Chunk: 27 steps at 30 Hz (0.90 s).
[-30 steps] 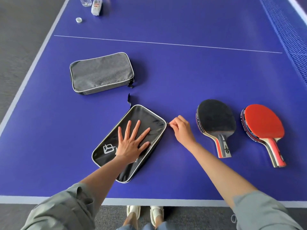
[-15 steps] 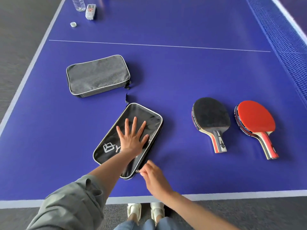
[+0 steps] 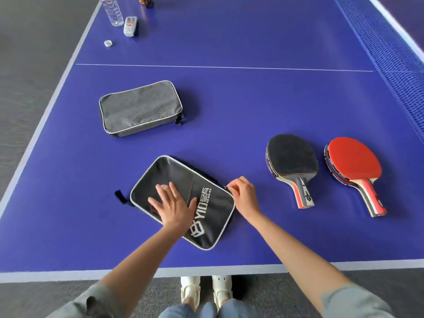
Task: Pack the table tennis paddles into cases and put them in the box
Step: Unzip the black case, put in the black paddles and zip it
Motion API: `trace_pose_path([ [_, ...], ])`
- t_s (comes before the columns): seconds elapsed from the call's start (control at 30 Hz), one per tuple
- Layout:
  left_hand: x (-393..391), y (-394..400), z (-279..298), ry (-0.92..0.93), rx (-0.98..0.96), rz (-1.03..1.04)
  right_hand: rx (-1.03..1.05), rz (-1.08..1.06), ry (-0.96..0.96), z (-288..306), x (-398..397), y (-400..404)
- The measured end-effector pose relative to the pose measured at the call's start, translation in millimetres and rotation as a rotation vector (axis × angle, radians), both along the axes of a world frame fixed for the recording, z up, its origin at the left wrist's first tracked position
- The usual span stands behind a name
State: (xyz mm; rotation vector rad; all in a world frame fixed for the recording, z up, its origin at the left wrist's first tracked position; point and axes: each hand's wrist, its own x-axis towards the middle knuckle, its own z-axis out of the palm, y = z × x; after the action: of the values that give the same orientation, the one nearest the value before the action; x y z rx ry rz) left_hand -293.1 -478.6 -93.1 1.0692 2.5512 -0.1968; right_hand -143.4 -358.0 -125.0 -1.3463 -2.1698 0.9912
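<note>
A black paddle case [image 3: 206, 216] with white piping and a white logo lies near the table's front edge. My left hand [image 3: 173, 206] presses flat on its left half with fingers spread. My right hand [image 3: 244, 196] pinches the zipper pull at the case's right edge. A grey paddle case [image 3: 140, 109] lies zipped farther back on the left. To the right rest two paddles, one black-faced [image 3: 291, 157] and one red-faced [image 3: 354, 161], both with handles pointing toward me. No box is in view.
The blue table tennis table [image 3: 252, 99] has its net [image 3: 394, 56] along the right side. At the far left corner stand a plastic bottle [image 3: 112, 11], a small clear packet [image 3: 130, 26] and a bottle cap [image 3: 108, 43]. My feet show below the front edge.
The black case has turned so its logo end now points toward me. My right hand moved from the case's near corner up to its right edge, still at the zipper.
</note>
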Motion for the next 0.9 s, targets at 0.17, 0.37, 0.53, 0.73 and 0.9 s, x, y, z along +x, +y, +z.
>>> trace_pose_path([
  [0.17, 4, 6, -13, 0.009, 0.301, -0.334, 0.037, 0.182, -0.003, 21, -13, 34],
  [0.37, -5, 10, -35, -0.028, 0.211, -0.466, 0.045, 0.396, -0.123, 23, -21, 51],
  [0.53, -3, 13, -42, -0.023, 0.153, -0.399, 0.050, 0.420, -0.206, 18, -7, 58],
  [0.73, 3, 17, -42, 0.019, 0.139, -0.338, 0.078, 0.221, -0.144, 8, 27, 30],
  [0.9, 7, 23, -38, 0.024, 0.092, -0.295, 0.046, 0.092, -0.076, -1, 47, -16],
])
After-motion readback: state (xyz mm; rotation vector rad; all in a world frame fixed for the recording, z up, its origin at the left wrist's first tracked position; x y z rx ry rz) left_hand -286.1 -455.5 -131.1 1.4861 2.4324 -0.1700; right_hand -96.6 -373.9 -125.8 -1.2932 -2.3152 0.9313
